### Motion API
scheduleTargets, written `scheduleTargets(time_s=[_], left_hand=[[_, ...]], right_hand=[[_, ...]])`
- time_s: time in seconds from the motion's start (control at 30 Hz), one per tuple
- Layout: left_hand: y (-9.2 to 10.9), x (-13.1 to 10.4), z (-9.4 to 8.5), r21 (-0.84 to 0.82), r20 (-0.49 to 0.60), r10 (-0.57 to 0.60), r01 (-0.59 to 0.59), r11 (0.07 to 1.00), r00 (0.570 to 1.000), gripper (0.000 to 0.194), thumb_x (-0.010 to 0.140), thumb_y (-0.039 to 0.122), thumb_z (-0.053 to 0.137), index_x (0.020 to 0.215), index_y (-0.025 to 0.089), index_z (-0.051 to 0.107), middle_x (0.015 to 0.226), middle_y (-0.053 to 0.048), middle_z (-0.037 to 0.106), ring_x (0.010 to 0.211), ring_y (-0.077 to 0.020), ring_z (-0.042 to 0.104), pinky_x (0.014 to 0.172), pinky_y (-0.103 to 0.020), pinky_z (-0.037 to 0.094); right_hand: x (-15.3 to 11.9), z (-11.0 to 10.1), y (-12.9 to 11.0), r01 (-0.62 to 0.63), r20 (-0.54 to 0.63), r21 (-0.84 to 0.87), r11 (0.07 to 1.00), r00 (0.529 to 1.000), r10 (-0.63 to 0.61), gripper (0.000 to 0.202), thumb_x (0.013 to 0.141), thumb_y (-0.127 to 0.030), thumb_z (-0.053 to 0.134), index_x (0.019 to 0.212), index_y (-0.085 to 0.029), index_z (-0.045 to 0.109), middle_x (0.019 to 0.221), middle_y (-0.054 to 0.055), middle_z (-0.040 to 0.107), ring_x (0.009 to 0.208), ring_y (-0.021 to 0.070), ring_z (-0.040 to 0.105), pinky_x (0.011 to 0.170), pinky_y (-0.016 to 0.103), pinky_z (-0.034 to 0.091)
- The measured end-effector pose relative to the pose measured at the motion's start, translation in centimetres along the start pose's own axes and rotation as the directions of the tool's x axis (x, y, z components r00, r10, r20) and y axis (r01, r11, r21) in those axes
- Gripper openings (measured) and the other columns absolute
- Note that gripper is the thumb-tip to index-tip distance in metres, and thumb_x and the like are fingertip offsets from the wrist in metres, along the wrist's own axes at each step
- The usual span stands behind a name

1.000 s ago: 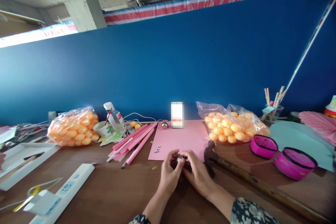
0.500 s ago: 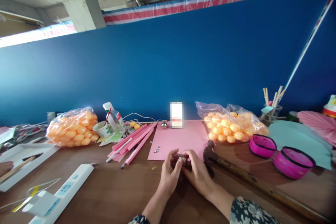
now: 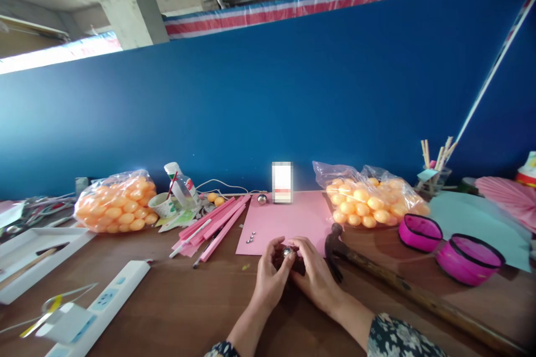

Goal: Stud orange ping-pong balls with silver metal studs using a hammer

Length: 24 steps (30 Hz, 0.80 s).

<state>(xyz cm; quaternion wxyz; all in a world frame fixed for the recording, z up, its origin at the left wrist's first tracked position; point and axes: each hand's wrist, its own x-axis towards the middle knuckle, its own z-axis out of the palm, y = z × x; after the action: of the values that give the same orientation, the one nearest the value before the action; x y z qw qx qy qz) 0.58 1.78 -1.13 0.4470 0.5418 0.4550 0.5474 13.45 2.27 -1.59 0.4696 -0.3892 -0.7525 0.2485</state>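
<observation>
Both my hands meet over the near edge of a pink sheet. Between them is a small shiny metal ball. My left hand curls round its left side, the thumb pressed against it. My right hand cups the other side, fingers bent and close to the ball. The undersides of the fingers are hidden. Several tiny silver balls lie on the sheet's left part, and a larger steel ball rests near its back edge.
A hammer lies right of my right hand. Bags of orange balls stand at left and right. Pink strips lie left of the sheet. A power strip is at front left, two magenta rings at right.
The shiny ball has shifted slightly left between my fingers and shows more. Another person's hand at the far left edge has gone out of view.
</observation>
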Motion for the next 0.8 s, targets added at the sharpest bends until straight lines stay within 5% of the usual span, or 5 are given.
scheduleTargets(time_s=[0.27, 0.6, 0.8], left_hand=[[0.16, -0.16, 0.27, -0.048, 0.061, -0.021, 0.024, 0.999, 0.998, 0.043, 0.072, 0.034, 0.061, 0.110, 0.018, 0.049, 0.091, -0.005, 0.062, 0.083, -0.0170, 0.061, 0.076, -0.029, 0.049], [0.28, -0.03, 0.05, 0.023, 0.011, 0.025, -0.025, 0.999, 1.000, 0.037, 0.072, 0.033, 0.060, 0.105, 0.017, 0.054, 0.092, -0.005, 0.064, 0.085, -0.0175, 0.060, 0.077, -0.029, 0.048], [0.37, -0.09, 0.14, 0.006, 0.008, -0.011, 0.011, 1.000, 1.000, 0.039, 0.073, 0.033, 0.059, 0.108, 0.017, 0.051, 0.085, -0.004, 0.062, 0.079, -0.0157, 0.061, 0.074, -0.028, 0.048]], right_hand=[[-0.15, -0.06, -0.01, -0.057, -0.026, -0.010, 0.998, 0.998, 0.056, 0.027, 0.073, -0.012, 0.052, 0.099, -0.021, 0.047, 0.095, 0.004, 0.053, 0.088, 0.0188, 0.053, 0.075, 0.032, 0.046], [0.09, -0.02, -0.22, 0.068, 0.038, -0.043, 0.997, 0.997, -0.066, 0.052, 0.072, -0.005, 0.046, 0.121, -0.022, 0.042, 0.117, 0.008, 0.049, 0.110, 0.0220, 0.045, 0.093, 0.041, 0.040], [-0.17, -0.11, -0.21, -0.048, -0.002, -0.032, 0.998, 0.999, 0.048, 0.037, 0.072, -0.012, 0.053, 0.106, -0.021, 0.045, 0.101, 0.006, 0.054, 0.094, 0.0210, 0.052, 0.080, 0.036, 0.046]])
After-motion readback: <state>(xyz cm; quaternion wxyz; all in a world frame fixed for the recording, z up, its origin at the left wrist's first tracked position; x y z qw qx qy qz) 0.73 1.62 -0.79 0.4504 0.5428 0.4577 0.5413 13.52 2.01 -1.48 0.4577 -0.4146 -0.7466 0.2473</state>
